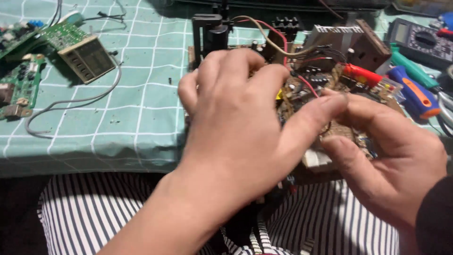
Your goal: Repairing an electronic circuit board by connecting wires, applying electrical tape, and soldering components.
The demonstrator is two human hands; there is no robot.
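In the head view, the left hand (231,127) lies over the brown circuit board with many wires (330,89), fingers curled on it, at the bench (118,118) edge. The right hand (387,160) fingers pinch its near edge, probably to steady it.

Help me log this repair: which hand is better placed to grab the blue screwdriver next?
Probably the right hand: the blue screwdriver lies just beyond it at the table's right side, while the left hand covers the circuit board, farther away.
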